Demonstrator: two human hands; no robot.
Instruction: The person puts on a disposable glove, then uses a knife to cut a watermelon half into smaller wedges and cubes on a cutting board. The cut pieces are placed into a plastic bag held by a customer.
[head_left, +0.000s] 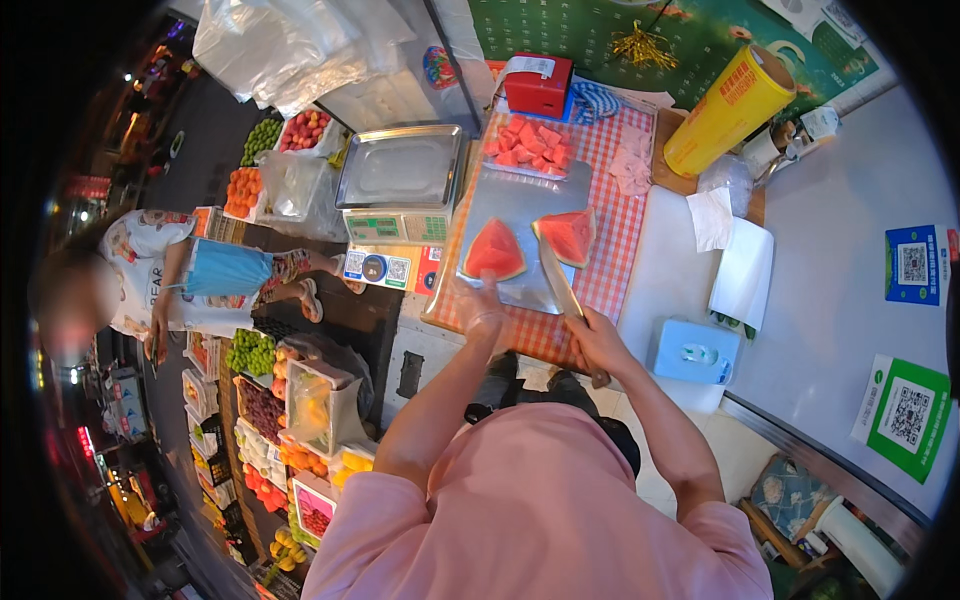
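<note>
My right hand (600, 341) grips the handle of a large kitchen knife (556, 277). Its blade points away from me, with the tip end at the left side of a watermelon wedge (571, 236). A second watermelon wedge (493, 251) stands to the left on the metal cutting sheet (525, 300). At that wedge's near edge is my left hand (480, 309), fingers apart and slightly blurred, seemingly in a thin clear glove; whether it touches the rind is hard to tell. Beyond the wedges, a clear tray of watermelon cubes (529, 146) sits at the sheet's far end.
A weighing scale (401, 176) stands left of the checked tablecloth (622, 225). Rightward are a pink cloth (631, 161), a yellow cling-film roll (727, 112) and a blue tissue box (694, 352). A red label printer (538, 86) stands behind. One person (195, 277) is at the left, among fruit crates.
</note>
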